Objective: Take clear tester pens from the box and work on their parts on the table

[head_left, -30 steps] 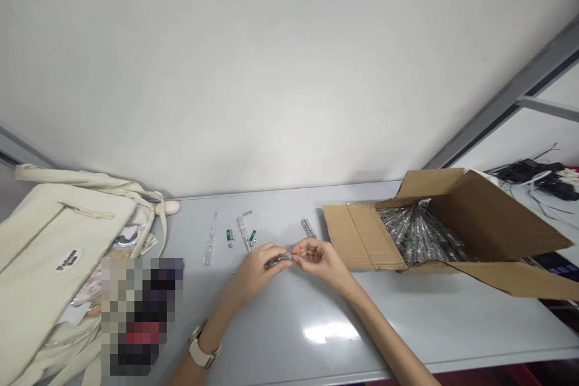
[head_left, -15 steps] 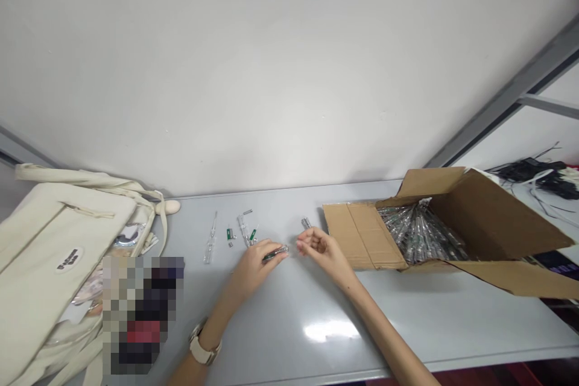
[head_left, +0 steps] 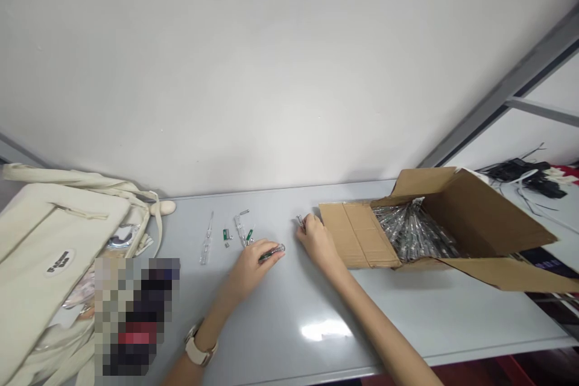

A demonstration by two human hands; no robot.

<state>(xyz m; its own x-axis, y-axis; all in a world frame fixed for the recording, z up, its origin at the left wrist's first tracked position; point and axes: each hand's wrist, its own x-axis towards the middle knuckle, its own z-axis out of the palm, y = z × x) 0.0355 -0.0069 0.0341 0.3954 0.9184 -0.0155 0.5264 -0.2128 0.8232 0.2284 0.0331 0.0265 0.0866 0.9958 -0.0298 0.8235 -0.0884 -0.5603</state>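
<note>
My left hand [head_left: 253, 263] is closed around a clear tube-like piece [head_left: 277, 249] with something dark or green inside. Beside the carton flap, the fingers of my right hand [head_left: 316, 241] are pressed together at a small clear piece [head_left: 299, 221] on the table, its lower end hidden by the fingers. Left of my hands lie a transparent screwdriver-like tool [head_left: 207, 244], a small green board [head_left: 226, 234], another green piece [head_left: 249, 234], a clear part [head_left: 240, 227] and a tiny spring-like bit [head_left: 245, 211].
An open cardboard box [head_left: 357, 235] at the right holds many clear tools [head_left: 416, 235]. A cream bag [head_left: 58, 235] and a pixelated dark item fill the left side. Black cables [head_left: 520, 175] lie behind the box, and a wall stands behind the table.
My right hand has moved up and slightly left onto the small clear piece, where its fingers have closed. My left hand keeps its hold. The view has shifted slightly.
</note>
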